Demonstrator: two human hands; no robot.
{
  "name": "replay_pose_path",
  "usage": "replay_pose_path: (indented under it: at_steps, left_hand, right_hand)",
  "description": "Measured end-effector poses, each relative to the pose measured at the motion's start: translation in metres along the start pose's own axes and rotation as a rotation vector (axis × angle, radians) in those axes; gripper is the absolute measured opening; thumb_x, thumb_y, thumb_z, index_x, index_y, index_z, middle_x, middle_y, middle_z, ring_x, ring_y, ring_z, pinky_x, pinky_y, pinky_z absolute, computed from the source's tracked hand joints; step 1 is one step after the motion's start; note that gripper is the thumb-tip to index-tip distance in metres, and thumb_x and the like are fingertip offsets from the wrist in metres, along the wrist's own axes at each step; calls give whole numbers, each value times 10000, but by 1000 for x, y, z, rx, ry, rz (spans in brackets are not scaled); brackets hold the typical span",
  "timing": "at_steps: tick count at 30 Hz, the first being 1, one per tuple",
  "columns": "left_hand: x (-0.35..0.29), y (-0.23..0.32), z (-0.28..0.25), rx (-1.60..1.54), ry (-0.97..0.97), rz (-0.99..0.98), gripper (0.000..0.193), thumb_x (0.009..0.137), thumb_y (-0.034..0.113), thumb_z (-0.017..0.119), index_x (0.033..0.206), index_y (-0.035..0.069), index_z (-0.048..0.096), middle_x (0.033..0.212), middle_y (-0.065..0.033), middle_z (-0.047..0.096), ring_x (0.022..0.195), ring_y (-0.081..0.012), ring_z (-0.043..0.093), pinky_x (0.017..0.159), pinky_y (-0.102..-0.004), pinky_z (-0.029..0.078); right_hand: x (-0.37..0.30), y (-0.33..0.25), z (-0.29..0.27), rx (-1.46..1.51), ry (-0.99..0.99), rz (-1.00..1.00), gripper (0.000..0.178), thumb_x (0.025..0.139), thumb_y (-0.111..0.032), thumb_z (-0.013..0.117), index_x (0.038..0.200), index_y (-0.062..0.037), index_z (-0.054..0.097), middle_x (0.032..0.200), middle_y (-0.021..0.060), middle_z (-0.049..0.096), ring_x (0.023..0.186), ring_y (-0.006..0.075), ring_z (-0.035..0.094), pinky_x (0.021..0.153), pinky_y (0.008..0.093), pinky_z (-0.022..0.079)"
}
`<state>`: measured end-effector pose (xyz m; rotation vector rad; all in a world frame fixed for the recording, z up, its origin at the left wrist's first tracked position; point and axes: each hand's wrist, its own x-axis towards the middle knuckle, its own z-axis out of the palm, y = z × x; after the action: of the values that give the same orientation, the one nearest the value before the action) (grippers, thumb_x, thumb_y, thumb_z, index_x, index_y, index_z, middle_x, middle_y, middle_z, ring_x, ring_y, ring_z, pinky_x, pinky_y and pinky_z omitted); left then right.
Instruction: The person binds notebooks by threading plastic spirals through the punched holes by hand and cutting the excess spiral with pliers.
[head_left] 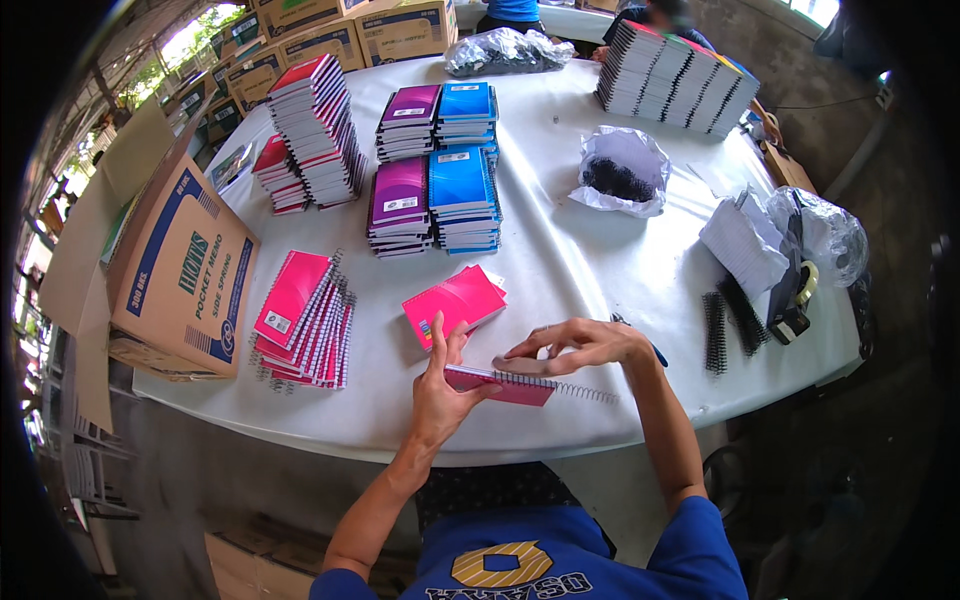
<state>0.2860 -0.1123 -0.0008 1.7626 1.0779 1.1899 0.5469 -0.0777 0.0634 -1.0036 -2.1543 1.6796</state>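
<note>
My left hand point(443, 388) is closed round a small pink notebook point(530, 392), held on edge over the table's near side. A wire spiral point(588, 393) runs along the notebook's upper edge, and its loose end sticks out to the right. My right hand point(585, 345) is bent over that edge, fingertips around a flat greyish-brown piece point(525, 366) I cannot identify, lying against the spiral. Just beyond my left fingers lie a few loose pink notebooks point(455, 303). To the left is a fanned stack of pink notebooks point(300, 320) with spirals.
Purple point(400, 205) and blue notebook stacks point(462, 195) stand mid-table, with red stacks point(315, 130) leftward. An open carton point(180, 265) is at left. A bag of black spirals point(620, 175), loose spirals point(715, 335), a tape dispenser point(790, 315) and a pen point(655, 352) lie rightward. People sit beyond.
</note>
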Motion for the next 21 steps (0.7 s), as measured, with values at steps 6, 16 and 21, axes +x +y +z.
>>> replay_pose_path:
  at_steps: [6,16,21]
  left_hand:
    - [-8,-12,5,-117,-42,-75,1094,719,166,863,1558,129,163,1356,-170,580,1234,-261,581,907,-335,545]
    - [-10,-21,6,-421,-119,-166,656,835,127,775,1426,87,493,1307,-114,627,1194,-148,564,993,-288,466]
    - [-8,-22,-4,-461,-195,-232,550,867,155,747,1371,53,551,1294,-94,636,1179,-116,557,1011,-280,449]
  right_hand:
    - [-1,7,4,-170,66,19,614,871,-491,633,1340,-95,596,1216,139,648,1106,245,602,948,392,472]
    - [-9,-5,9,-495,303,65,541,863,-509,675,1248,-130,668,1331,170,580,1315,279,472,1040,482,384]
    - [-2,-34,62,-703,610,-197,349,707,-242,823,1007,-132,683,1157,49,598,1166,253,530,1003,408,358]
